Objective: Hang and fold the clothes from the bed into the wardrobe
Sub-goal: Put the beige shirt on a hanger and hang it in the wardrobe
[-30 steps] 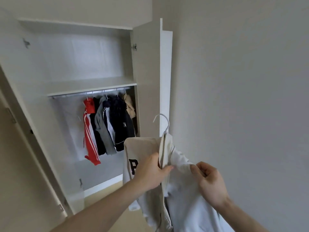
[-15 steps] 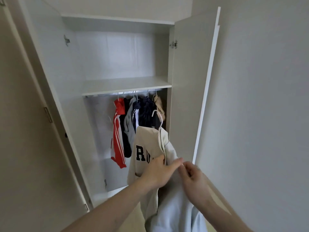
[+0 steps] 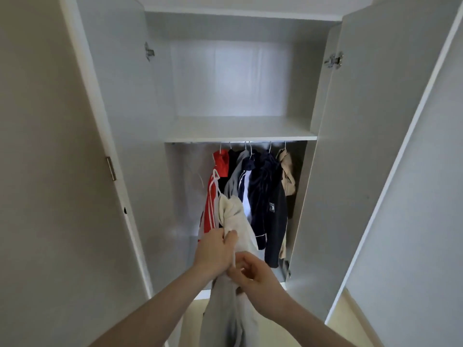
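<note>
Cream sweatshirt (image 3: 234, 221) on white hanger (image 3: 216, 180), held in front of the open wardrobe (image 3: 238, 128), below the rail (image 3: 238, 142). Left hand (image 3: 214, 251) curled tight on the fabric; right hand (image 3: 253, 276) pinches it just beside. Risk: garment slipping off the hanger as it lifts, or the hook snagging the red jacket (image 3: 213, 196).

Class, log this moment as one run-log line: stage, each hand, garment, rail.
stage: carrying to rail | left hand: grips cream sweatshirt | right hand: pinches sweatshirt lower | hanger hook: not on rail | wardrobe: doors open
</note>
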